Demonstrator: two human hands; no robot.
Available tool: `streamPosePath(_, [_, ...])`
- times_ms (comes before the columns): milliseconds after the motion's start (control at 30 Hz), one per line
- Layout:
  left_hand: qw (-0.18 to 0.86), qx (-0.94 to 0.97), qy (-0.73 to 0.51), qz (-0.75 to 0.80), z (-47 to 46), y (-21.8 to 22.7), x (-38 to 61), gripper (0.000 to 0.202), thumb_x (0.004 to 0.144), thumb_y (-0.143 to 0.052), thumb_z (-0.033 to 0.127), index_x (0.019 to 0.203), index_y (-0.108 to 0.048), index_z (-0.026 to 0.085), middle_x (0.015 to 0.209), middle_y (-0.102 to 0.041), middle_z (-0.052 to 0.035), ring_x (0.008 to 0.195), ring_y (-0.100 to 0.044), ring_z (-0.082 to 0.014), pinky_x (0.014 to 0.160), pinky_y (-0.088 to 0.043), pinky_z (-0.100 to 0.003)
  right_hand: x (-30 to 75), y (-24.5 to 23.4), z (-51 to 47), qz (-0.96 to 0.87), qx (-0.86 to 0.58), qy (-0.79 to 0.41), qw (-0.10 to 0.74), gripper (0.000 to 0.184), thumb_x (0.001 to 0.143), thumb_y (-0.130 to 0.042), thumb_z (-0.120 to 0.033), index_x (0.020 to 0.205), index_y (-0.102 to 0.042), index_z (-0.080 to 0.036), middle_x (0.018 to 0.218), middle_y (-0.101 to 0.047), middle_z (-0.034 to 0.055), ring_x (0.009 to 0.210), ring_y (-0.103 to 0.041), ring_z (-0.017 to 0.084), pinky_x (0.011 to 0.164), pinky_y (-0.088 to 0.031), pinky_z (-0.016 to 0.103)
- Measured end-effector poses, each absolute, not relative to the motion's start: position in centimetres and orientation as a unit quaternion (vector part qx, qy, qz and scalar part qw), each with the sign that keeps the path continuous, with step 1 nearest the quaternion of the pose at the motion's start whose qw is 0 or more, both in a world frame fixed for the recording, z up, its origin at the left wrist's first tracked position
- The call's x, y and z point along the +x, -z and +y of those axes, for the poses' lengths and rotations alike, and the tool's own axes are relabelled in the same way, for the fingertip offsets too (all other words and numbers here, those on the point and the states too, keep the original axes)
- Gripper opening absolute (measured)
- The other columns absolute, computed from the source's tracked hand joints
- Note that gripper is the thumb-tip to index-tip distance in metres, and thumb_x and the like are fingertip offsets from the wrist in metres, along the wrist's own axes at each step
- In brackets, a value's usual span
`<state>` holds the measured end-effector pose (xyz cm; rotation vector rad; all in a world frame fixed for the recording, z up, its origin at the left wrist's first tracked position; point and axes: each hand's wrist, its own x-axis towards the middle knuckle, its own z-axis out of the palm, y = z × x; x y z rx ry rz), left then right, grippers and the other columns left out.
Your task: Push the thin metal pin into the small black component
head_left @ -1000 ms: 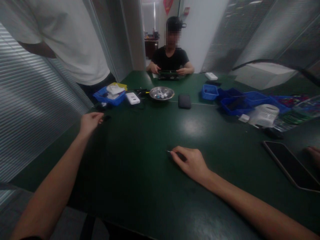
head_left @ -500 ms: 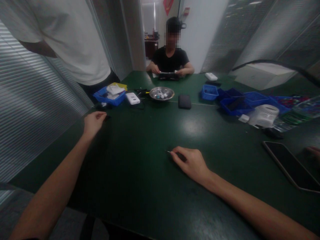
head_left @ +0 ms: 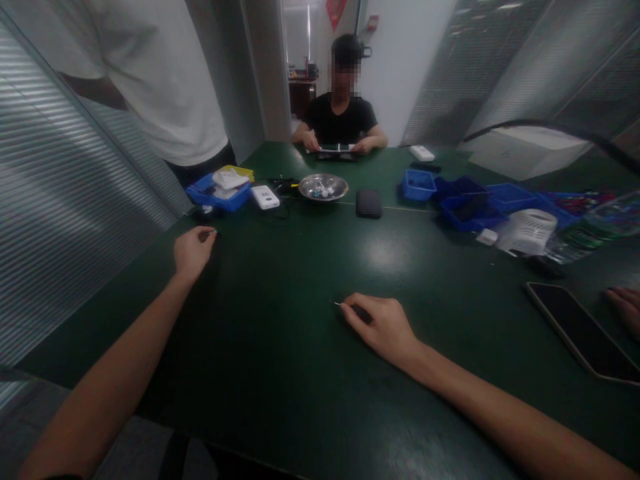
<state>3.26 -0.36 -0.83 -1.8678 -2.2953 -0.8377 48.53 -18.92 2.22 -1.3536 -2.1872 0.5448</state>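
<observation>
My right hand rests over the green table, thumb and forefinger pinched on a thin, pale, needle-like piece that points left. Its exact kind is too small to tell. My left hand is farther off at the left side of the table, its fingertips pinched together. A tiny pale spot shows at those fingertips, but I cannot make out what it is. Nearest to the left hand are a blue basket with white packets in it and a white boxy device.
A metal dish holding small white pieces and a black square wallet-like item lie mid-table. Blue trays, a plastic bottle and a phone are on the right. One person sits opposite; another stands left.
My left hand has shifted slightly to the right, and a pale spot now shows at its fingertips. My right hand stays in place with the thin piece. The standing person has moved a little right.
</observation>
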Motion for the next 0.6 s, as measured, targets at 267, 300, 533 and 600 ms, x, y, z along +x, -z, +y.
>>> streamPosePath(267, [-0.013,-0.586,0.317,-0.745,-0.30,0.83,3.02,0.031,0.092,-0.065,0.037,0.114,-0.078,0.019,0.106,-0.078,-0.0068,0.096,-0.071,-0.0238,0.089,-0.048,-0.030,48.55,-2.41,-19.04,-0.803,-0.500,-0.204,0.250,0.028,0.104,-0.050,-0.036,0.102,-0.073,-0.021,0.087,-0.076,0.0034,0.069,-0.069,0.016,0.062,-0.051,0.024])
streamPosePath(300, [-0.026,-0.577,0.325,-0.748,-0.27,0.77,3.00,0.030,0.091,-0.068,0.036,0.112,-0.079,0.018,0.105,-0.078,-0.0059,0.095,-0.070,-0.0228,0.089,-0.048,-0.029,48.56,-2.44,-19.05,-0.804,-0.499,-0.206,0.249,0.029,0.105,-0.049,-0.037,0.103,-0.073,-0.021,0.087,-0.076,0.0036,0.069,-0.070,0.015,0.062,-0.052,0.024])
streamPosePath(533, [-0.093,-0.525,0.351,-0.770,-0.07,0.43,2.75,0.032,0.086,-0.075,0.033,0.110,-0.078,0.012,0.093,-0.076,-0.0006,0.083,-0.065,-0.0166,0.078,-0.048,-0.027,48.58,-2.54,-19.12,-0.806,-0.498,-0.201,0.249,0.028,0.105,-0.049,-0.036,0.103,-0.073,-0.021,0.086,-0.076,0.0031,0.068,-0.069,0.015,0.060,-0.051,0.024])
streamPosePath(600, [-0.105,-0.518,0.360,-0.768,-0.11,0.38,2.81,0.032,0.085,-0.075,0.032,0.109,-0.078,0.013,0.092,-0.075,0.0009,0.083,-0.064,-0.0162,0.077,-0.047,-0.026,48.59,-2.60,-19.14,-0.807,-0.496,-0.203,0.246,0.029,0.105,-0.049,-0.036,0.103,-0.073,-0.021,0.086,-0.076,0.0033,0.068,-0.070,0.016,0.060,-0.052,0.024])
